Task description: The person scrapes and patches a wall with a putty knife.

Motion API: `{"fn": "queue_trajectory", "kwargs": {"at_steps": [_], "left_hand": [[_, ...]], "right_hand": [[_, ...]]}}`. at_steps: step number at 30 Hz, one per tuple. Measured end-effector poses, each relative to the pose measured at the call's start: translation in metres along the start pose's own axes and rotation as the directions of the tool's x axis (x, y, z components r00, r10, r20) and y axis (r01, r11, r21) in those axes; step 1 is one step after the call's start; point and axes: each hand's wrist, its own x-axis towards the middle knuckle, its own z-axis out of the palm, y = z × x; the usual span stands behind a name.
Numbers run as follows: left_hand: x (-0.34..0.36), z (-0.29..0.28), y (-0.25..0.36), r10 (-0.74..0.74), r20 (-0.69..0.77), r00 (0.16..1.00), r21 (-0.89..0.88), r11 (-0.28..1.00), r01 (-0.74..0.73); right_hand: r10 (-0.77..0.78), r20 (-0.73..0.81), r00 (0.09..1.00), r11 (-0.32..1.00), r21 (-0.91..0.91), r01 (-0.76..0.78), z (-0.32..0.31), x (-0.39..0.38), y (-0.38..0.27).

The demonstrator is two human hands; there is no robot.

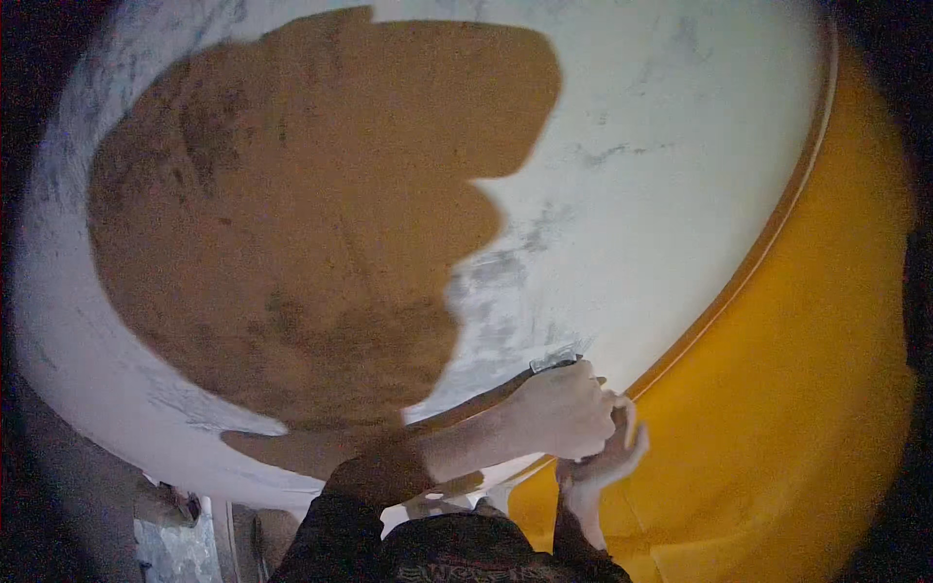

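Observation:
My left hand (569, 413) is closed on a flat metal-bladed hand tool (552, 360), with the blade against a large, curved white surface (680, 194) marked with grey smudges. My right hand (612, 452) is just behind it at lower right, partly covered by it, its visible fingers curved and apart, near the narrow brown rim (739, 272) between the white surface and an orange area. A big brown shadow lies across the left half of the white surface, meeting my left forearm.
The orange surface (797, 340) runs along the whole right side, with creases low down. At lower left, below the curved white edge, are a dark floor area and a pale grey, mottled object (175, 544). My dark-clothed body shows at the bottom.

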Motion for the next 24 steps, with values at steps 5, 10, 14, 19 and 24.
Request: {"fn": "queue_trajectory", "kwargs": {"at_steps": [5, 10, 14, 19, 24], "left_hand": [[-0.005, 0.001, 0.002, 0.039, 0.092, 0.995, -0.041, 0.999, -0.035], [-0.005, -0.001, 0.007, 0.002, 0.134, 0.991, -0.213, 0.977, 0.027], [-0.002, 0.003, 0.008, -0.046, 0.162, 0.986, -0.225, 0.971, 0.082], [0.003, 0.012, 0.01, -0.055, 0.12, 0.991, -0.229, 0.97, 0.082], [0.006, 0.019, 0.012, -0.022, -0.026, 0.999, -0.407, 0.913, 0.009]], "right_hand": [[0.183, -0.15, 0.972, 0.962, -0.175, -0.209, -0.012, -0.015, 0.017], [0.238, -0.124, 0.963, 0.965, -0.083, -0.249, -0.03, -0.042, 0.022], [0.318, 0.004, 0.948, 0.938, -0.15, -0.314, -0.048, -0.045, 0.019], [0.412, -0.119, 0.903, 0.879, -0.206, -0.429, -0.079, -0.045, 0.014], [0.514, -0.002, 0.858, 0.849, -0.143, -0.508, -0.1, -0.041, 0.004]]}}
